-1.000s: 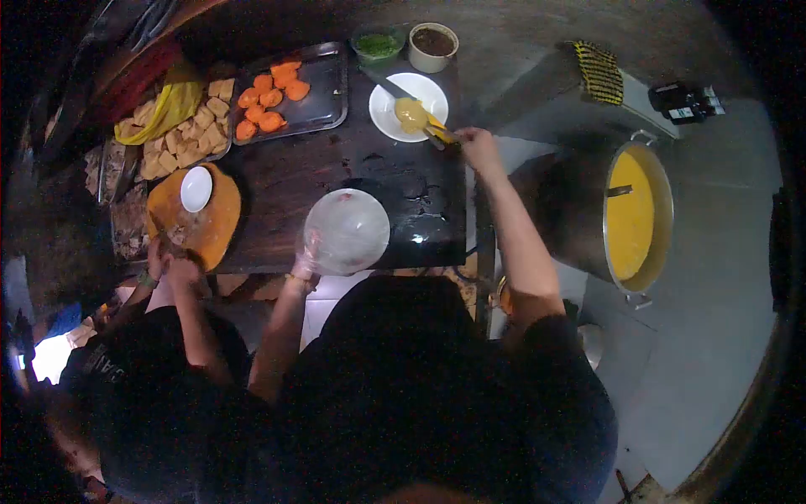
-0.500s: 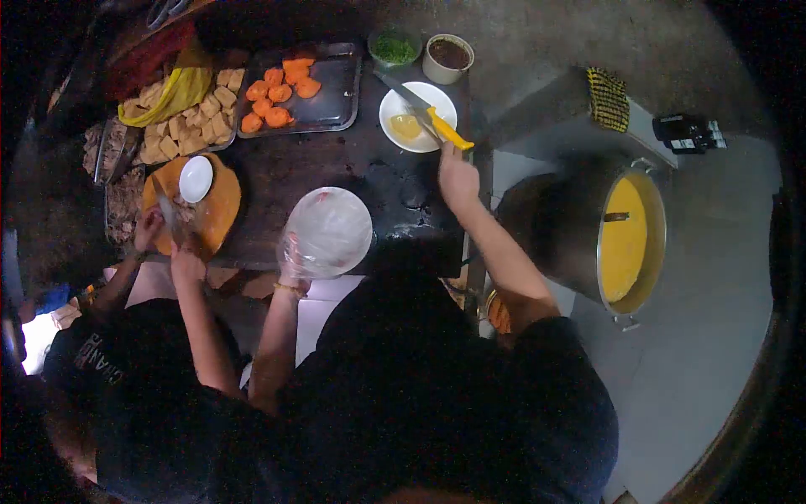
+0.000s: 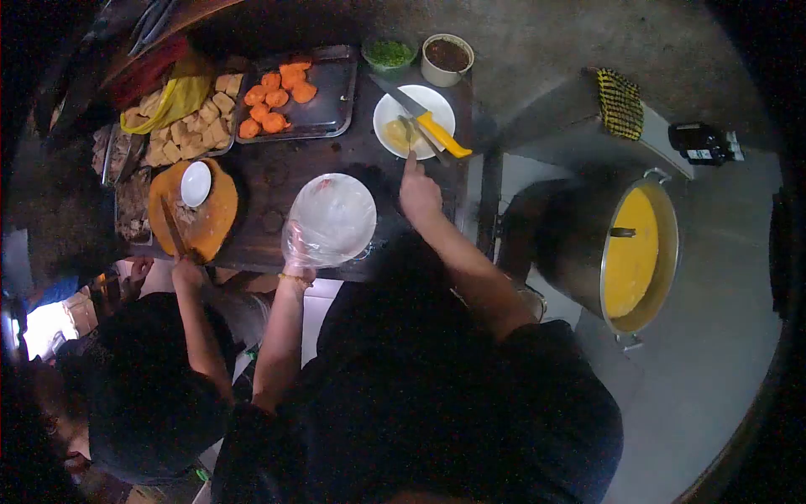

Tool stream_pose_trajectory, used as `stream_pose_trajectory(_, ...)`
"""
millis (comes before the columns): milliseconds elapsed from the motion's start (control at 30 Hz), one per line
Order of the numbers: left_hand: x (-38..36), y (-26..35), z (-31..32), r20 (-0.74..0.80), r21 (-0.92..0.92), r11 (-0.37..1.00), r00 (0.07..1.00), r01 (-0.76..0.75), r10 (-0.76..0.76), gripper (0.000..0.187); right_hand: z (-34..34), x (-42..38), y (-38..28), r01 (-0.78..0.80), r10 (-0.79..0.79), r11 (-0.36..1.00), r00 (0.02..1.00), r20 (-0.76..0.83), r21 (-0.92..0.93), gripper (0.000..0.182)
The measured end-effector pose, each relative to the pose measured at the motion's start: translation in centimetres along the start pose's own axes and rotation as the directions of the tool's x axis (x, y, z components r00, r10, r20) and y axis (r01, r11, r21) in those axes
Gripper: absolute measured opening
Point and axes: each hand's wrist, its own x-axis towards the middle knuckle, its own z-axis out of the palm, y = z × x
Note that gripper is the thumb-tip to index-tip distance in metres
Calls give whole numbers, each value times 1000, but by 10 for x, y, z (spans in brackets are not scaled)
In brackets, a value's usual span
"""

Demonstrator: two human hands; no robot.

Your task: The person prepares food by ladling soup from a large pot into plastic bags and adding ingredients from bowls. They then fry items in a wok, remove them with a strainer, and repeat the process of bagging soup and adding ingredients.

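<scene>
My left hand (image 3: 302,250) supports a white bowl (image 3: 342,214) covered in clear plastic film, gripping its near left edge above the table's front. My right hand (image 3: 420,195) is closed around the thin handle of what looks like a spoon (image 3: 408,133). Its tip dips into yellowish stuff in a white bowl (image 3: 441,107). Across that bowl's rim lies a knife with a yellow handle (image 3: 443,135), apart from my fingers. A second thin dark utensil handle pokes out beneath the knife.
At left a co-worker's hand (image 3: 188,273) holds a knife over a round board (image 3: 220,223). Trays of tofu-like cubes (image 3: 186,136) and orange pieces (image 3: 274,99) stand behind. Chopped greens (image 3: 390,54) and a dark sauce tub (image 3: 447,57) sit behind. A large pot (image 3: 672,252) of yellow liquid stands right.
My right hand has moved left and toward me, from beside the knife handle to the spoon at the bowl's near edge. The co-worker's other hand has left the board.
</scene>
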Motion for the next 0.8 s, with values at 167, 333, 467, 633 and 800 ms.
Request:
stream_pose_trajectory(167,21,19,5,-38,36,996,996,-80,81,66,-1,2,-10,-83,82,997,992,100,4,57)
stream_pose_trajectory(333,70,32,-20,53,13,997,995,81,-81,61,6,11,2,-168,161,982,984,82,91,52)
stream_pose_trajectory(467,92,52,-21,127,119,990,988,77,-92,63,16,35,41,-218,222,735,972,76,642,37)
stream_pose_trajectory(633,118,62,-17,174,238,970,980,51,-94,64,-13,27,33,-494,268,278,864,427,824,38)
stream_pose_trajectory(800,137,56,0,203,333,942,973,35,-108,66,-16,4,19,-195,147,507,979,139,839,43)
